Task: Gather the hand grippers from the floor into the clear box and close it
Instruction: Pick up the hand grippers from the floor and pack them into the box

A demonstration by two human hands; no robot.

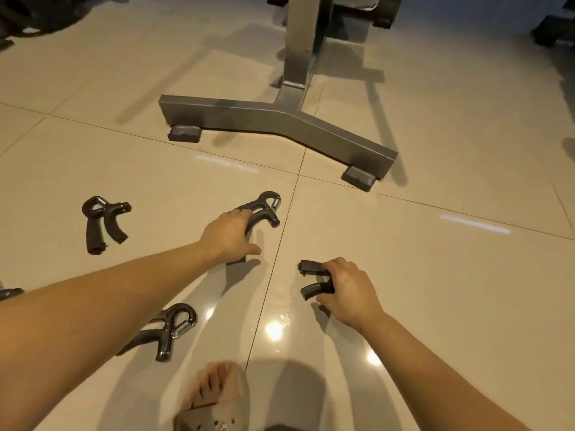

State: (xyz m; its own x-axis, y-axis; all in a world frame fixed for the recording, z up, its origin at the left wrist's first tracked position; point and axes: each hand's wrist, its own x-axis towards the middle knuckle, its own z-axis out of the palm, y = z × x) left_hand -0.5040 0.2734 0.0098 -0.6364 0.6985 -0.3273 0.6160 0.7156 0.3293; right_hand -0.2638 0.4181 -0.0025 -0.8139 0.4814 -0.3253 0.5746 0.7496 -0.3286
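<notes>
I'm barely starting: my left hand (230, 234) is curling around the far gripper (263, 209), my right hand (345, 289) is clutching the near gripper (312, 276), 2 loose grippers (102, 223) are lying untouched, and no box is showing.

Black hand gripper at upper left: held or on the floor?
On the beige tile floor: the black spring hand gripper lies flat, no hand touching it.

Only one cam, wide-angle, worn on the head, aimed forward and steeply down at the tiled floor (451, 275). The left hand (228, 233) and right hand (345, 287) sit close, mid-frame, with a sandalled foot (217, 387) at the bottom edge.
</notes>
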